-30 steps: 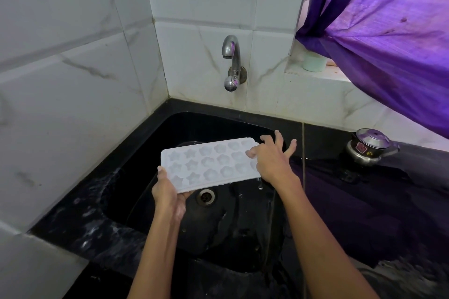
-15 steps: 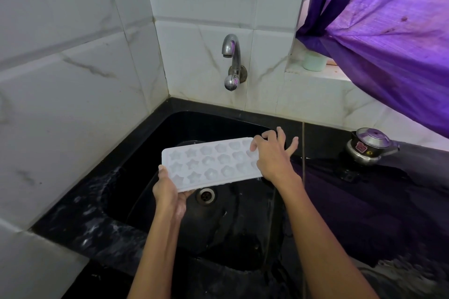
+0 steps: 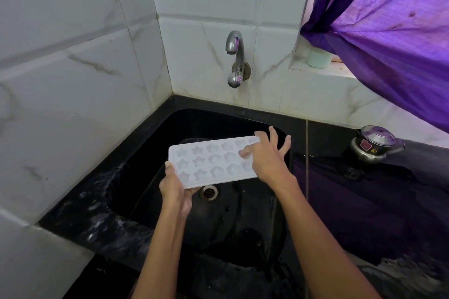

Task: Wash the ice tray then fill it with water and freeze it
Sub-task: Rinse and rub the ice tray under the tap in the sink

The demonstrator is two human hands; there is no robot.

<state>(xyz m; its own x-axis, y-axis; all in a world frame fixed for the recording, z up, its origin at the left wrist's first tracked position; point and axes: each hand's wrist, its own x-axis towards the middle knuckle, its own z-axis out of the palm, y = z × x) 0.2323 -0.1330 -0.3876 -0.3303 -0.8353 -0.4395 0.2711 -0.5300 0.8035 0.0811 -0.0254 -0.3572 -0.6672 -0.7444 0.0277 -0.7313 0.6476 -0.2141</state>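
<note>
A white ice tray with star-shaped and round moulds hangs above the black sink, cavities facing up. My left hand grips its near left corner, thumb on the rim and fingers underneath. My right hand lies over the tray's right end, thumb pressing into a mould and fingers spread past the far edge. The steel tap on the tiled wall stands behind the tray; no water runs from it.
The drain shows below the tray. A black wet counter runs to the right, with a small steel kettle on it. A purple curtain hangs at upper right, above a ledge with a pale green cup.
The tray has stayed nearly in place over the sink. My right hand's thumb has slid further left onto the moulds, and its fingers have shifted along the far edge.
</note>
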